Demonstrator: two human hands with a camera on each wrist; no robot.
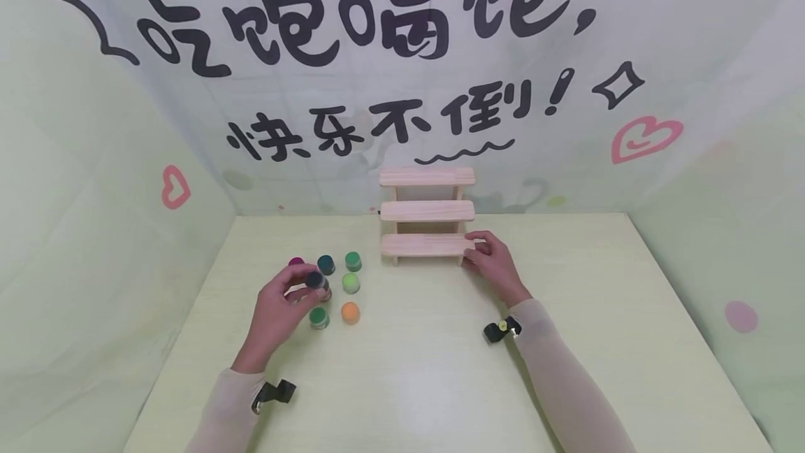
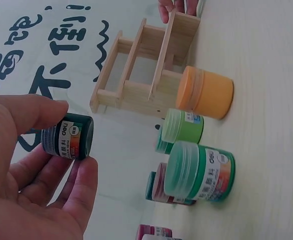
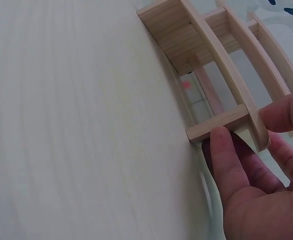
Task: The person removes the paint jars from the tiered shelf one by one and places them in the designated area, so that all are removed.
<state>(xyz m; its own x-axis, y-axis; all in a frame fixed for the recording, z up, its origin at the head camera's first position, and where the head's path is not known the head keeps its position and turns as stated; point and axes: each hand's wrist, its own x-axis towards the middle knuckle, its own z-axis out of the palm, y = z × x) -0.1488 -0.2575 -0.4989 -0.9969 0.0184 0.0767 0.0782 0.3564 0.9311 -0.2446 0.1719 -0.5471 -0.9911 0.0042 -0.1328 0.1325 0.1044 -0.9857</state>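
My left hand (image 1: 283, 306) pinches a small dark paint jar (image 2: 69, 136) between thumb and fingers, raised above the other jars. Its label reads "deli". Below and beside it are a clear-lidded green jar (image 2: 201, 171), an orange jar (image 1: 350, 312) and a light green jar (image 1: 351, 283). My right hand (image 1: 497, 268) grips the right end of the lowest step of a three-tier wooden stand (image 1: 428, 245). In the right wrist view, the thumb lies on the step's edge and a fingertip presses the side leg (image 3: 219, 122).
Farther back on the pale table (image 1: 402, 369) stand a teal jar (image 1: 325, 264), another green jar (image 1: 353, 261) and a magenta jar (image 1: 295, 261), partly hidden by my left hand. A printed cloth backdrop (image 1: 327, 187) rises right behind the stand.
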